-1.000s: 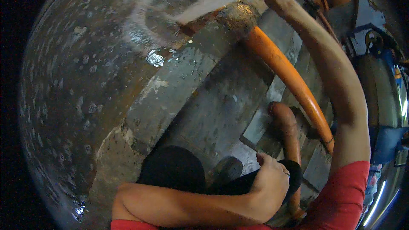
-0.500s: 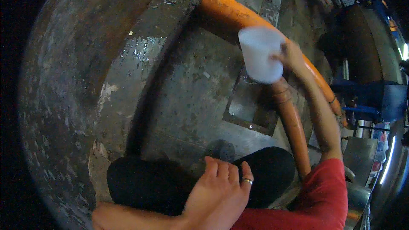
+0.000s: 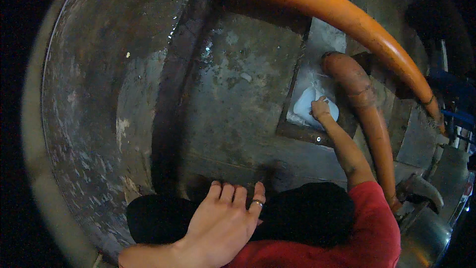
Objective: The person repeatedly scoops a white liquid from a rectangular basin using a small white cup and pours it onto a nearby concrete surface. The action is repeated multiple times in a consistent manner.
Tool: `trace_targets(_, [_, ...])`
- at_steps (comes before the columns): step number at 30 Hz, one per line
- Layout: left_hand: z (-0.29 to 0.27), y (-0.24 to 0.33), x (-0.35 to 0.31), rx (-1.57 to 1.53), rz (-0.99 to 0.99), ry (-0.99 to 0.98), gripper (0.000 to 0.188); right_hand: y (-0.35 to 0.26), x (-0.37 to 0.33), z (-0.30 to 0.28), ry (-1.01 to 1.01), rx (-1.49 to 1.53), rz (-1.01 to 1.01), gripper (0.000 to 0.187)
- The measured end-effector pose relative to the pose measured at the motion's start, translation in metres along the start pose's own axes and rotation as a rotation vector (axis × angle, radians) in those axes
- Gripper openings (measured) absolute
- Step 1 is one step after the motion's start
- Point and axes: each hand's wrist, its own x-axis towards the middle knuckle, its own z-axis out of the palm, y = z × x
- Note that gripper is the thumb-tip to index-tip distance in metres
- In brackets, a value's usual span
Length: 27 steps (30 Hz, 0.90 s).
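Observation:
My right hand [image 3: 320,108] is closed on the rim of a white plastic container [image 3: 303,105], which lies tilted in the water of a square pit in the floor, the pit's rim [image 3: 297,131] around it. An orange pipe with an elbow [image 3: 354,77] curves down into the same pit, close beside the container. My left hand [image 3: 225,221], with a ring on one finger, lies palm down over my knees, fingers stretched out and holding nothing. The container's far side and its contents are partly hidden.
A thick orange pipe [image 3: 317,0] arches across the far side toward the right. A stained, curved wall [image 3: 94,109] stands at the left. Wet concrete floor [image 3: 238,109] lies between wall and pit. Metal pieces [image 3: 426,233] are at the lower right.
My right hand has lowered the container from above the floor into the pit's water and tipped it. The view has shifted; my left hand stays by my knees.

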Motion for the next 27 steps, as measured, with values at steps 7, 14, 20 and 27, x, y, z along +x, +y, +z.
trace_targets(7, [-0.01, -0.011, 0.035, -0.096, -0.051, -0.09, 0.049, -0.039, 0.041, 0.031, 0.115, 0.03, 0.073, 0.038])
trace_targets(14, [-0.014, -0.016, 0.039, -0.145, -0.078, -0.079, 0.051, -0.059, 0.056, 0.036, 0.139, 0.026, 0.174, 0.043])
trace_targets(20, [-0.013, -0.01, 0.011, -0.116, -0.098, -0.021, 0.052, -0.054, 0.052, -0.011, 0.113, 0.19, 0.184, 0.04])
trace_targets(27, [-0.005, -0.007, -0.015, -0.014, -0.01, -0.007, 0.058, -0.019, 0.011, -0.031, 0.858, 0.773, 0.128, 0.044])
